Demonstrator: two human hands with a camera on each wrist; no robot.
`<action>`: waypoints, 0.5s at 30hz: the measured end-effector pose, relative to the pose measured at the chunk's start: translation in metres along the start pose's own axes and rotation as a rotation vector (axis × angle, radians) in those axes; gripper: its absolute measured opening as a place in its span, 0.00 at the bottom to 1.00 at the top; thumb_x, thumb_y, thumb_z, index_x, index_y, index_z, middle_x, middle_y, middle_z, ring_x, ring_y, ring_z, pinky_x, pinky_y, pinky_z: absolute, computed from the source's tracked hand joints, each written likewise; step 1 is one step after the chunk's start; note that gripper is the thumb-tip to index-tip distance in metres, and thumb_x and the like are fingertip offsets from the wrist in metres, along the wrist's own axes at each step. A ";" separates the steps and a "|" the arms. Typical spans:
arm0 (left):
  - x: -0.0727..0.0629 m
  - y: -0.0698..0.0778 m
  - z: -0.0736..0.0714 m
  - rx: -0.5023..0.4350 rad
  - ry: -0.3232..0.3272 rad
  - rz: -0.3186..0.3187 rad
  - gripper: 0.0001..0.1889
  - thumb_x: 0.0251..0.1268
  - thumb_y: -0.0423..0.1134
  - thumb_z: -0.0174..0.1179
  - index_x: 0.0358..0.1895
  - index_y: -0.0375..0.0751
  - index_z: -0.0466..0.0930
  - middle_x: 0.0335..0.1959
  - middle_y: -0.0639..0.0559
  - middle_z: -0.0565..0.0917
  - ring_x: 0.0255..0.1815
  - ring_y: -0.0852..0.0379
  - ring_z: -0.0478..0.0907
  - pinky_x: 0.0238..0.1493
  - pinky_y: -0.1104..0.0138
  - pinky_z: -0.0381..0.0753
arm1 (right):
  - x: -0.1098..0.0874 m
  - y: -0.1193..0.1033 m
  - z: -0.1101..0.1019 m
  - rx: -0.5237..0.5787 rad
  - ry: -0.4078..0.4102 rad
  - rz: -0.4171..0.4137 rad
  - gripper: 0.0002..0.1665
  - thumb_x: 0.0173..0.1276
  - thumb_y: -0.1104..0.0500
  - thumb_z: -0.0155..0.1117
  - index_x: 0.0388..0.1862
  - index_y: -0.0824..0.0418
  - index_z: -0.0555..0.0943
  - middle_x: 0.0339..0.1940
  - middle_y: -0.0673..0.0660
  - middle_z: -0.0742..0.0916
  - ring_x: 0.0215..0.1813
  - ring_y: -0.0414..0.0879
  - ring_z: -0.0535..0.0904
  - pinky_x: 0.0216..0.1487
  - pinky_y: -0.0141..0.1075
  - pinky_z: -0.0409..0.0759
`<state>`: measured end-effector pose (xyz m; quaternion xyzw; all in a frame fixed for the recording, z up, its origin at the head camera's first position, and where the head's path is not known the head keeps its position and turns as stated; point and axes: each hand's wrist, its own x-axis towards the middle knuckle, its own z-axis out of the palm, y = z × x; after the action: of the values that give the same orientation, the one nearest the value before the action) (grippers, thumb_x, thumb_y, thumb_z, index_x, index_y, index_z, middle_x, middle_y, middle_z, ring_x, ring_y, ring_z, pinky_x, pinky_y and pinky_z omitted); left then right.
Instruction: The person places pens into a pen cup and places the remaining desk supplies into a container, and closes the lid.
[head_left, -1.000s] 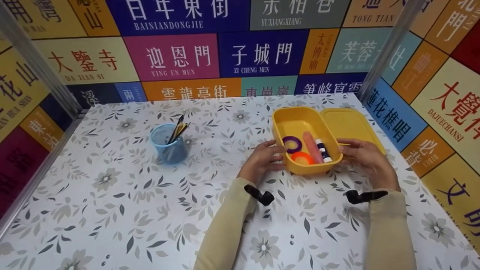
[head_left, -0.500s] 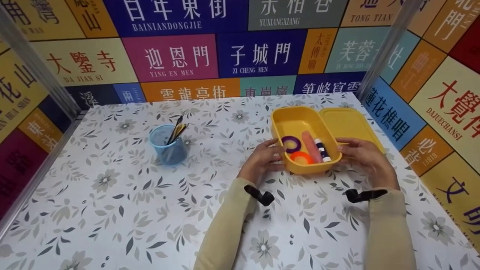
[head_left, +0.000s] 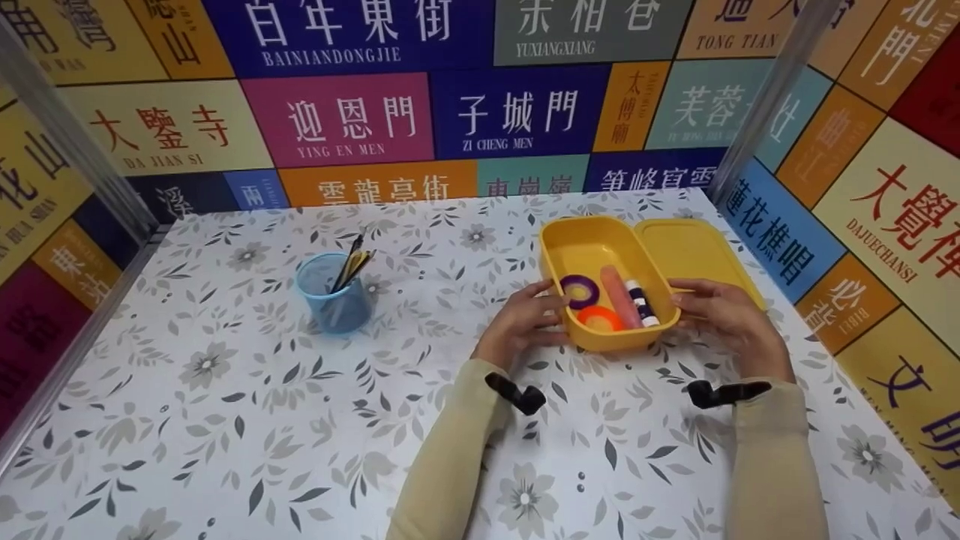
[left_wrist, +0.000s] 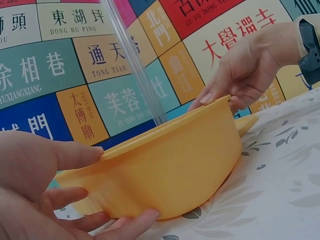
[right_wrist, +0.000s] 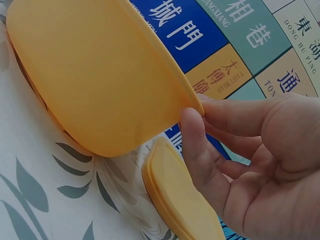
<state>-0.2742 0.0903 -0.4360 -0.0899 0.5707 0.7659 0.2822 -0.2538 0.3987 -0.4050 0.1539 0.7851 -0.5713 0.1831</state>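
Note:
A yellow plastic box [head_left: 600, 244] sits on the patterned tabletop between both hands. My left hand [head_left: 525, 321] holds its left side, thumb [left_wrist: 80, 156] at the rim and the other fingers spread low along the wall. At the right, my right hand [head_left: 724, 319] pinches the rim between thumb and forefinger, as the right wrist view shows. Inside lie a purple ring [head_left: 593, 294], an orange ring [head_left: 600, 310], a coral-pink stick [head_left: 619, 294] and a white-and-navy tube [head_left: 638, 298] like a glue stick. The yellow lid [head_left: 686, 244] lies flat beside the box, partly behind my right hand.
To the left, a light-blue pen cup [head_left: 335, 307] stands upright with several dark and yellow pens [head_left: 349, 270] leaning in it. Panels with large lettering [head_left: 517, 112] wall in the table's back and sides. Metal posts [head_left: 780, 90] mark the rear corners.
The head view shifts slightly. Both hands stay in place on the box, and its contents lie as before.

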 end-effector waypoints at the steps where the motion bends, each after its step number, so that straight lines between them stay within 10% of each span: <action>1: 0.000 0.000 0.000 -0.001 -0.001 -0.001 0.34 0.64 0.38 0.67 0.73 0.52 0.67 0.54 0.41 0.83 0.51 0.44 0.84 0.53 0.51 0.87 | -0.001 -0.001 0.001 0.003 0.003 0.002 0.41 0.70 0.45 0.65 0.79 0.47 0.62 0.79 0.54 0.65 0.61 0.46 0.77 0.65 0.32 0.79; 15: 0.000 0.004 0.000 0.004 0.006 0.028 0.33 0.67 0.37 0.65 0.75 0.50 0.66 0.61 0.40 0.80 0.53 0.44 0.82 0.53 0.49 0.87 | -0.015 -0.017 -0.004 -0.074 0.199 -0.075 0.38 0.72 0.39 0.60 0.76 0.50 0.66 0.67 0.50 0.73 0.66 0.48 0.70 0.59 0.31 0.83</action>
<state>-0.2761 0.0894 -0.4332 -0.0838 0.5745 0.7682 0.2698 -0.2484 0.3965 -0.3826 0.1737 0.8251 -0.5304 0.0882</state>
